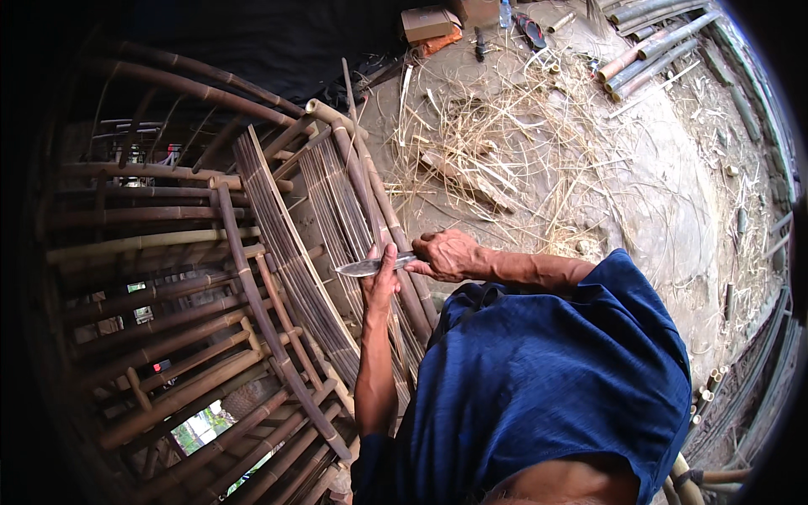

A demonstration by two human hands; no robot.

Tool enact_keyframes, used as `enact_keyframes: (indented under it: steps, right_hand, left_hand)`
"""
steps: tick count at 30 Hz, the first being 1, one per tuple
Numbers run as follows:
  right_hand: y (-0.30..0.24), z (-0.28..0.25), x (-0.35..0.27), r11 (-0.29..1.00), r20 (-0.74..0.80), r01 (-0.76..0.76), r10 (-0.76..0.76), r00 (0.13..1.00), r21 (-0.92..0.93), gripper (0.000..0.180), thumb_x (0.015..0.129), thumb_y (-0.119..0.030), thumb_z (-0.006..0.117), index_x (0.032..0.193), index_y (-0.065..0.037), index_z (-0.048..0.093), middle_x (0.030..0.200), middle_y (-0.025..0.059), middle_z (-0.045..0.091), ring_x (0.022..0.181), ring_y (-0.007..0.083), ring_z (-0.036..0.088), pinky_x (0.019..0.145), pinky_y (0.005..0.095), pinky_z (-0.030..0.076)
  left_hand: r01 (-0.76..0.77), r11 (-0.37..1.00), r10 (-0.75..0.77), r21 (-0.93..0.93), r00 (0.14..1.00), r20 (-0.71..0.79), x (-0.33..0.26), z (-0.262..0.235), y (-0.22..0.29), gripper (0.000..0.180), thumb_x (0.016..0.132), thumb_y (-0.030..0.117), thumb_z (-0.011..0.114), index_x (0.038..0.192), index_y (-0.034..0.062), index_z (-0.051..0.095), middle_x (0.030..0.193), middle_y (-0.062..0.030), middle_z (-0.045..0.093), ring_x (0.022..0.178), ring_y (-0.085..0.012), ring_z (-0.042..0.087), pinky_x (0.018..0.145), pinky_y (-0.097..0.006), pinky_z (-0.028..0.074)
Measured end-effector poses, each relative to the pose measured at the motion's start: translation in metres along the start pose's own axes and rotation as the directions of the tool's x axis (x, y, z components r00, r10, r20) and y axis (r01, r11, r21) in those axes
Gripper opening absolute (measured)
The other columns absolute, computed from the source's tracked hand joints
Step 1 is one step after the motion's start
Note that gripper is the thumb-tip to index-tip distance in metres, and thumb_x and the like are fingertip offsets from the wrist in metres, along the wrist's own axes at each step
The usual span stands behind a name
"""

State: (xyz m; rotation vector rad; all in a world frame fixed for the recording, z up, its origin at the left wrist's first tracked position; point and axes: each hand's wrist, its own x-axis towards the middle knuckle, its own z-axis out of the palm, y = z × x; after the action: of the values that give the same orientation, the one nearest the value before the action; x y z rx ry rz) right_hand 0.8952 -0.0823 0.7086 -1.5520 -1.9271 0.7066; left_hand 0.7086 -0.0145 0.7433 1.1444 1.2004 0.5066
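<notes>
My right hand (450, 255) is closed around the handle of a knife, its arm reaching in from the right. The knife's broad, pointed blade (358, 268) points left and crosses my left hand (381, 282). My left thumb lies over the blade, with the fingers curled on its other side. Whether a thin strip is also pinched there is too small to tell. Just beyond both hands slope bamboo poles (375, 189) of a frame. Beside my left forearm lies a slatted bamboo panel (290, 244).
Bamboo furniture frames (177, 290) fill the left side. Pale shavings (539, 151) litter the ground ahead, around a split piece of bamboo (467, 178). Cut bamboo poles (661, 59) lie at the far right. A cardboard box (426, 23), a bottle (505, 14) and a sandal (529, 32) sit at the back.
</notes>
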Motion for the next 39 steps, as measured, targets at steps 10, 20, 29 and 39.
enact_keyframes:
  steps: [10,20,29,39]
  right_hand:
    - [0.062,-0.028,0.035,0.96,-0.117,-0.264,0.252,0.961,-0.099,0.07,0.091,-0.07,0.038,0.095,-0.006,0.065,0.065,0.0152,0.063,0.057,0.0312,0.066,0.051,0.0463,0.052]
    - [0.043,-0.036,0.048,0.95,-0.261,-0.306,0.313,0.913,0.07,0.053,0.092,-0.058,0.049,0.082,-0.007,0.061,0.066,0.0165,0.062,0.061,0.0396,0.062,0.056,0.0504,0.049]
    - [0.168,-0.157,0.073,0.897,-0.452,-0.384,0.254,0.855,-0.221,0.072,0.094,-0.07,0.031,0.07,-0.009,0.062,0.049,0.0103,0.053,0.043,0.0227,0.054,0.04,0.0414,0.042]
    - [0.256,-0.251,0.103,0.775,-0.584,-0.632,0.509,0.632,-0.008,0.074,0.097,-0.065,0.028,0.074,-0.005,0.065,0.061,0.0216,0.06,0.06,0.0359,0.064,0.055,0.048,0.049]
  left_hand:
    - [-0.087,0.994,0.078,0.065,0.987,0.14,-0.042,0.03,0.02,0.053,0.097,0.032,0.06,0.138,0.0018,0.048,0.059,0.0081,0.044,0.042,-0.0009,0.035,0.037,-0.019,0.032]
    - [-0.161,0.965,0.141,0.206,0.984,0.108,-0.046,0.028,0.038,0.05,0.097,0.018,0.058,0.14,-0.004,0.044,0.062,0.0061,0.047,0.044,-0.0008,0.037,0.037,-0.019,0.027]
    - [-0.112,0.834,-0.004,0.54,0.978,0.21,-0.161,-0.02,0.022,0.051,0.091,0.017,0.064,0.138,0.0033,0.05,0.076,-0.0048,0.061,0.067,-0.0084,0.054,0.062,-0.025,0.047]
    - [-0.235,0.757,0.137,0.61,0.969,0.203,-0.202,-0.045,0.008,0.044,0.093,0.022,0.061,0.129,-0.0027,0.056,0.064,-0.0045,0.057,0.054,-0.0082,0.048,0.051,-0.027,0.042]
